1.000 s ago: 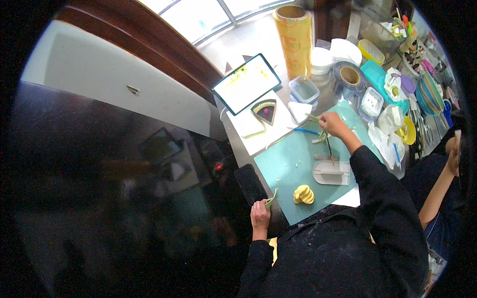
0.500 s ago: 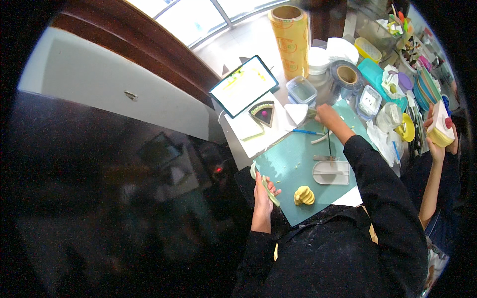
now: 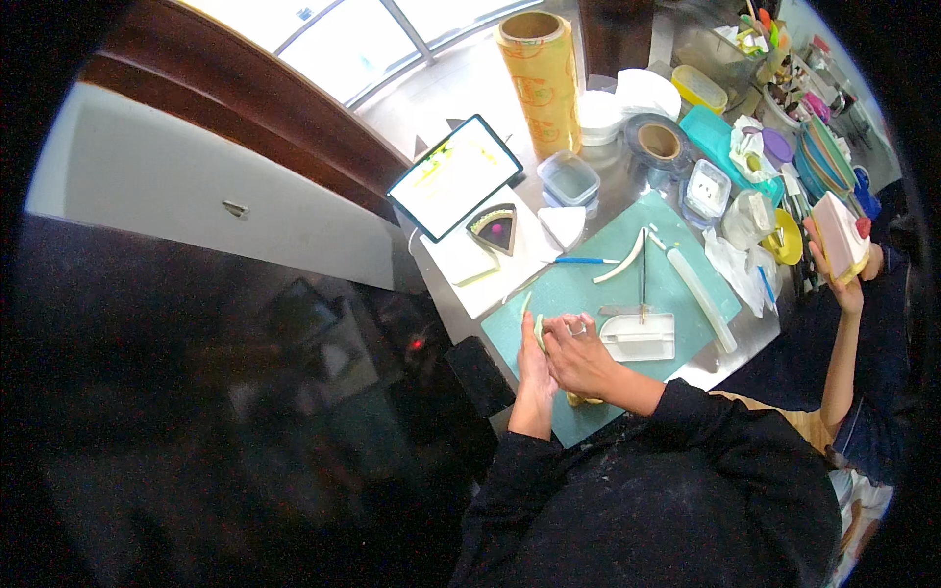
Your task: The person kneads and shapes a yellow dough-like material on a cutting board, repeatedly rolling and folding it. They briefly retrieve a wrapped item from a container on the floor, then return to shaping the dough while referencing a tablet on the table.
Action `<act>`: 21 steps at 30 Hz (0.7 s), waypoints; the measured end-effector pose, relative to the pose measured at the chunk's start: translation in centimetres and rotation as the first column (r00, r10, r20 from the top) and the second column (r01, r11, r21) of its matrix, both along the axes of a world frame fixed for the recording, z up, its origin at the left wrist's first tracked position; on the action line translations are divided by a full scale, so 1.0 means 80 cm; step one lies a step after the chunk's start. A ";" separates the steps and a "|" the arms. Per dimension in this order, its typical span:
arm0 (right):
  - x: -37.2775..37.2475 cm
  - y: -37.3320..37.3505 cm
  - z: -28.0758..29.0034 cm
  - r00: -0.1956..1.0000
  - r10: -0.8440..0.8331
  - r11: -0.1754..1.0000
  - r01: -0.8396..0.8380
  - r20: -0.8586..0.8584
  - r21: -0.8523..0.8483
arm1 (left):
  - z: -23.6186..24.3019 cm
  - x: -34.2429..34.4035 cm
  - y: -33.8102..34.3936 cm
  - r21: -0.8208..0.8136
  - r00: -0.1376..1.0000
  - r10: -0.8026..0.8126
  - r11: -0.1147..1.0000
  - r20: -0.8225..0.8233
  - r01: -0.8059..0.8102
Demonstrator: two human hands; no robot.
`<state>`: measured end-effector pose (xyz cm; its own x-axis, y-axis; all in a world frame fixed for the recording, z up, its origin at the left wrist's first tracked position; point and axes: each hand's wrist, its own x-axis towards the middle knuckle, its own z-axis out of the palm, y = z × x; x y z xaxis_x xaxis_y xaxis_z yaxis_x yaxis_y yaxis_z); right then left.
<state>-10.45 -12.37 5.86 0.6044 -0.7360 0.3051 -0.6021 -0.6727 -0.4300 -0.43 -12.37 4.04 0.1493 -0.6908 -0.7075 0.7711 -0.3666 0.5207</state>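
Over the left side of the green mat [image 3: 686, 230], my two hands are together. My left hand [image 3: 532, 377] is closed round a soft pale green strip [image 3: 526, 306], whose end sticks up past the fingers. Bent fingers of my right hand [image 3: 586, 361] press on the green material against the left hand; their tips are partly hidden. Below my right hand, a yellow lump [image 3: 578, 400] is mostly covered. A white flat smoother with a raised handle [image 3: 637, 343] lies just right of my hands.
A translucent rod [image 3: 701, 299], thin dark stick [image 3: 644, 274], curved white strip [image 3: 619, 267] and blue stick [image 3: 583, 261] lie farther off. Behind are a tablet [image 3: 456, 176], wrap roll [image 3: 539, 88] and cake-slice model [image 3: 493, 228]. At right, another person's hands hold a pink-and-yellow wedge [image 3: 841, 238].
My right hand has come from the far edge of the mat to my left hand, uncovering the rod and now covering most of the yellow lump. The view has shifted slightly.
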 end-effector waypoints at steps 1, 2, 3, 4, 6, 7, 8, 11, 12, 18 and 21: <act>-0.005 0.002 0.001 1.000 0.018 0.999 -0.019 -0.011 -0.031 | -0.003 0.002 0.004 0.037 0.993 0.018 0.999 0.117 -0.022; -0.013 0.006 0.000 0.994 -0.003 0.995 -0.008 0.109 0.101 | -0.005 0.011 0.007 0.106 0.959 -0.013 0.994 0.282 -0.018; -0.018 0.010 -0.003 0.974 -0.030 0.978 -0.017 0.223 0.208 | -0.005 0.021 0.012 0.177 0.906 -0.074 0.984 0.416 -0.001; -0.028 0.016 -0.009 0.951 -0.047 0.954 -0.048 0.306 0.296 | -0.004 0.033 0.016 0.238 0.828 -0.131 0.971 0.545 -0.003; -0.047 0.029 -0.030 0.998 0.058 0.979 -0.053 -0.020 0.197 | 0.001 0.053 0.027 0.147 0.567 -0.223 0.973 0.793 0.177; -0.058 0.036 -0.042 0.968 0.105 0.985 -0.071 -0.227 0.154 | 0.005 0.060 0.032 0.268 0.288 -0.349 0.920 0.892 0.285; -0.060 0.037 -0.058 0.959 0.173 0.965 -0.120 -0.224 0.231 | 0.009 0.062 0.034 0.335 0.046 -0.367 0.887 0.929 0.317; -0.071 0.039 -0.091 0.958 0.250 0.887 -0.167 -0.142 0.430 | 0.025 0.059 0.043 0.561 -0.360 -0.467 0.796 0.808 0.226; -0.073 0.035 -0.095 0.985 0.169 0.875 -0.136 -0.032 0.464 | 0.031 0.058 0.044 0.545 -0.357 -0.458 0.815 0.814 0.197; -0.096 -0.074 -0.071 0.847 -0.423 0.854 0.253 0.323 0.455 | 0.055 0.060 0.053 0.487 -0.332 -0.411 0.853 0.849 0.188; -0.113 -0.147 -0.063 0.771 -0.620 0.736 0.509 0.144 0.447 | 0.054 0.059 0.057 0.499 -0.371 -0.405 0.843 0.836 0.204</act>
<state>-19.48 -24.13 0.83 -0.0251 -0.9993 0.0274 -0.6417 -0.0049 -0.7669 4.26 -7.80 8.39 0.4449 -0.8938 -0.0568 -0.8324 -0.4361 0.3419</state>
